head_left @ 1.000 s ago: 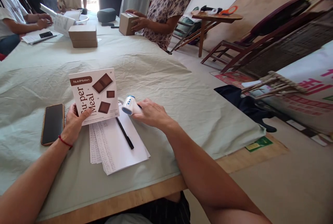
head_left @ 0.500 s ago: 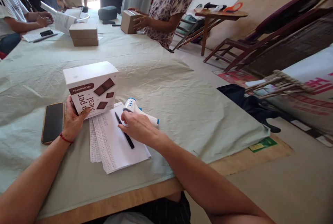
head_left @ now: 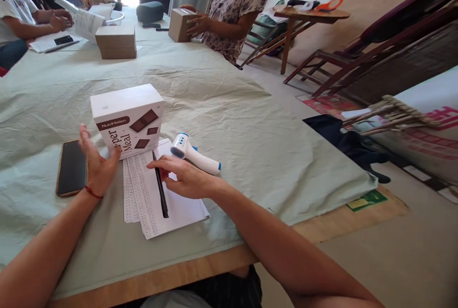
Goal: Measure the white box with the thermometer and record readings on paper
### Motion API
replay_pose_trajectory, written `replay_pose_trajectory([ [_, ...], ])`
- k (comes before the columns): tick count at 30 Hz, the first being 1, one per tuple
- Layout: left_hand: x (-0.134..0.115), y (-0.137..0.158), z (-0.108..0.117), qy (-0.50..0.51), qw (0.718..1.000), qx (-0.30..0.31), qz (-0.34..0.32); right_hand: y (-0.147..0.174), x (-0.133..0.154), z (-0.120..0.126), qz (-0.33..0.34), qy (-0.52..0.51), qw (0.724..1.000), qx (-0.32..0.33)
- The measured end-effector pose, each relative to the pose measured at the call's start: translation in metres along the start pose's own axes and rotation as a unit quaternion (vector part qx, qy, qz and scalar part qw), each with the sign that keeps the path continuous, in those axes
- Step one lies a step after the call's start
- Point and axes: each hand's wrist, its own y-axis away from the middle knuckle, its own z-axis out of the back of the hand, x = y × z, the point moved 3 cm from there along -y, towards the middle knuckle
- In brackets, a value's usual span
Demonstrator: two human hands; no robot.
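My left hand [head_left: 97, 165] is open beside the white NutriMotion box [head_left: 127, 100], its fingers spread and its thumb at the lower front corner. The box stands upright at the top edge of several paper sheets [head_left: 179, 212], some with handwriting. Over the sheets, my right hand [head_left: 179, 174] has its fingers curled about a black pen [head_left: 162, 198], whose lower end points toward me. Just beyond that hand lies a white and blue infrared thermometer [head_left: 195, 155]. A phone [head_left: 72, 167] with a dark screen rests to the left of my left hand.
A pale cloth [head_left: 250, 131] covers the table. Farther back are a brown cardboard box [head_left: 116, 43], a dark case [head_left: 150, 11] and papers. A person in a patterned top holds another box [head_left: 179, 25]. Two other people are at the far left. Chairs stand to the right.
My left hand has let go of the white box and spread its fingers. My right hand has moved left from beside the thermometer onto the pen, and the pen has shifted and turned.
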Motion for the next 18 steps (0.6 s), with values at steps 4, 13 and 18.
replay_pose_trajectory([
  [4, -0.038, 0.013, 0.011, -0.097, 0.966, -0.115, -0.211, 0.001, 0.005, 0.002, 0.043, -0.083, 0.993, -0.073],
  [13, -0.078, 0.075, -0.036, -0.134, 0.849, 0.434, -0.271, 0.001, -0.005, -0.005, -0.098, -0.286, 0.903, -0.306],
  [18, -0.079, 0.106, -0.046, -0.09, 0.799, 0.505, -0.314, -0.007, -0.005, -0.02, -0.194, -0.351, 0.893, -0.205],
])
